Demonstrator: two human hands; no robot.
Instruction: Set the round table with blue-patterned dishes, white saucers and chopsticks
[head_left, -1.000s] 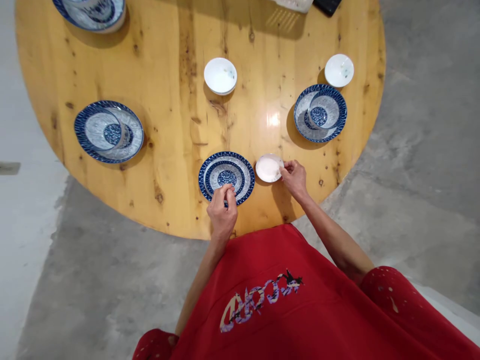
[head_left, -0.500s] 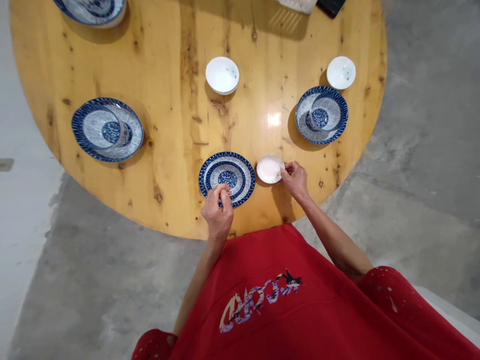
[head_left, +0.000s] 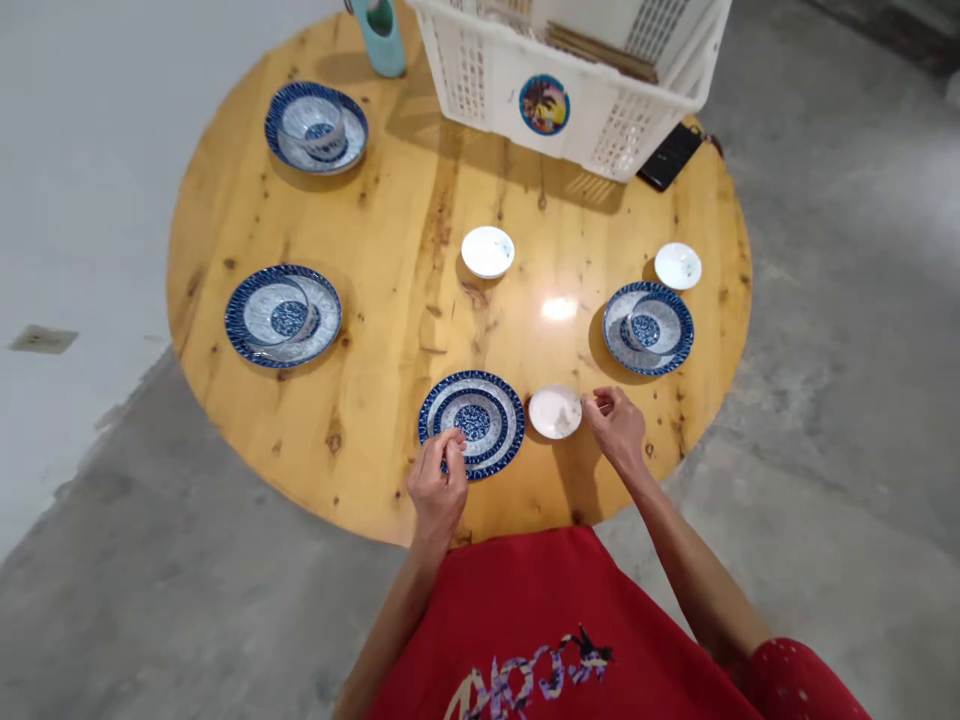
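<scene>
My left hand [head_left: 439, 485] hovers over the near edge of a blue-and-white patterned plate [head_left: 510, 440], its fingers curled in and nothing seen in them. A smaller plate with a blue rim [head_left: 491, 425] is nested on that plate. Just right of it, a small white dish [head_left: 553, 412] lies flat on the table. My right hand [head_left: 616, 425] is at the dish's right edge, thumb and fingers slightly apart, seemingly no longer gripping it.
Stacked blue-and-white dishes with bowls stand left [head_left: 326, 350], far left [head_left: 352, 155] and right [head_left: 611, 340] on the round wooden table [head_left: 390, 400]. White bowls [head_left: 487, 252] [head_left: 679, 266], a white basket [head_left: 495, 110], a black phone [head_left: 667, 160] and a light-blue object [head_left: 386, 55] are farther back.
My right hand has let go of the small white dish and drawn slightly right. The view has tilted up, bringing the basket in. My left hand stays curled by the plate.
</scene>
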